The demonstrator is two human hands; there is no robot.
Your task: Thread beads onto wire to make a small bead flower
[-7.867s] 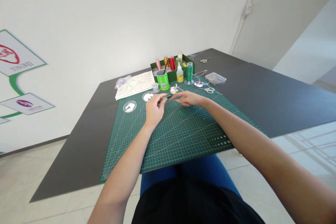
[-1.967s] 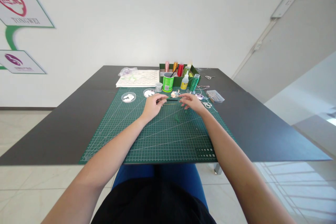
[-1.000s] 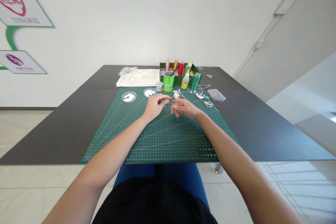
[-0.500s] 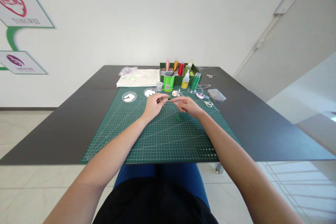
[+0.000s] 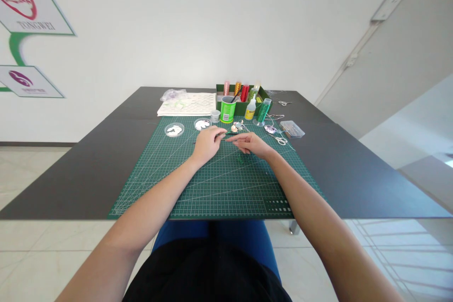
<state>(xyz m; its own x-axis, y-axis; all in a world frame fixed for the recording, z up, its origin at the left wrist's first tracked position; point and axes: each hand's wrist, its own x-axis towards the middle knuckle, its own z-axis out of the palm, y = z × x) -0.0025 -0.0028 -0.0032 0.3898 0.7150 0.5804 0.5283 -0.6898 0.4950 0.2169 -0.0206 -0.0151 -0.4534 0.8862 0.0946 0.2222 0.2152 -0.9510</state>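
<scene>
My left hand (image 5: 208,144) is closed above the cutting mat, its thumb and fingers pinched round a thin dark strip (image 5: 231,133) whose end sticks out to the right. A thin dark tip also shows to the left of this hand, and I cannot tell if it is the same piece. My right hand (image 5: 252,144) has its index finger stretched towards the left fingertips, with the other fingers curled under. Whatever its thumb and finger pinch is too small to name. A small green scrap (image 5: 240,158) lies on the mat just below the right hand.
The green cutting mat (image 5: 219,188) covers the table's middle. Behind the hands stand a green can (image 5: 227,110), a glue bottle (image 5: 250,109), a green thread spool (image 5: 264,111) and a box of spools (image 5: 269,107). Scissors (image 5: 281,141) and a clear case (image 5: 292,129) lie right; two shallow dishes (image 5: 174,135) left.
My right index finger has dropped slightly and moved left, closer to the left fingertips. The green piece between the hands now shows as a thinner, darker strip.
</scene>
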